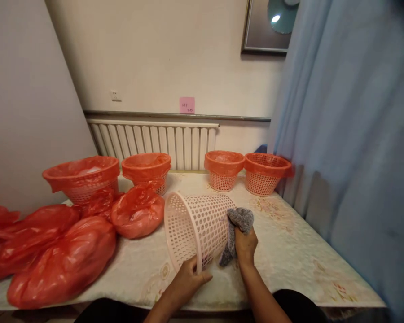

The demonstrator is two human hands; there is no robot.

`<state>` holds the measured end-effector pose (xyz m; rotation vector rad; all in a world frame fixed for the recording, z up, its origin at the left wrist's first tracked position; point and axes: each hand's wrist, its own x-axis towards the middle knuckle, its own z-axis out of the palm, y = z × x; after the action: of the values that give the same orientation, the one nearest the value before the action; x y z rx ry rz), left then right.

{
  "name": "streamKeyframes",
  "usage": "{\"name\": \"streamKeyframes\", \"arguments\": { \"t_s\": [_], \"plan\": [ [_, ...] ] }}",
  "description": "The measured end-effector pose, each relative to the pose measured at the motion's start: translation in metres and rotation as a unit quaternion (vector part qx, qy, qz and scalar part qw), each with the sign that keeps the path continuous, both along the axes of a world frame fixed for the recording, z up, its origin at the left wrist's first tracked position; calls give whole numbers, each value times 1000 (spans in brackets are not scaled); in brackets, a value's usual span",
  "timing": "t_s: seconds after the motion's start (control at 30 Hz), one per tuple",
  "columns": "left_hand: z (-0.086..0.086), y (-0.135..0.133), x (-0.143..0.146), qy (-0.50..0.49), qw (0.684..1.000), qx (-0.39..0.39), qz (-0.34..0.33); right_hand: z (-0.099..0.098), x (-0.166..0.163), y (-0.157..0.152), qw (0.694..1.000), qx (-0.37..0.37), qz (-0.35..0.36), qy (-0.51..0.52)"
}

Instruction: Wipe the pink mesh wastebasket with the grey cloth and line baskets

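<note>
A pale pink perforated plastic basket (191, 222) lies on its side on the table, its mouth turned left. My left hand (188, 280) grips its rim at the lower edge, fingers closed round it. My right hand (245, 246) is closed on a grey cloth (239, 224) and presses it against the basket's base. Part of the cloth hangs down below that hand.
Four baskets lined with red bags (84, 177) (147, 168) (224, 168) (264, 172) stand along the back by a white radiator (155, 143). Several filled red plastic bags (60, 258) lie at the left. A blue curtain (350, 134) hangs at the right. The table (289, 251) has a floral cover.
</note>
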<state>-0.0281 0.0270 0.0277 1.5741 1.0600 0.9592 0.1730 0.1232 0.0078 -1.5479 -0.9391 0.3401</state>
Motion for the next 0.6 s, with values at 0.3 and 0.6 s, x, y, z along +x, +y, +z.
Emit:
{"name": "streamKeyframes", "arguments": {
  "t_s": [0.3, 0.6],
  "plan": [
    [32, -4, 13, -122, 992, -19, 8, 29, -43, -53, 965, 186, 153, -103],
    [28, -6, 27, -214, 975, -51, 39, 24, -47, -77, 893, 313, 218, -239]
  ]
}}
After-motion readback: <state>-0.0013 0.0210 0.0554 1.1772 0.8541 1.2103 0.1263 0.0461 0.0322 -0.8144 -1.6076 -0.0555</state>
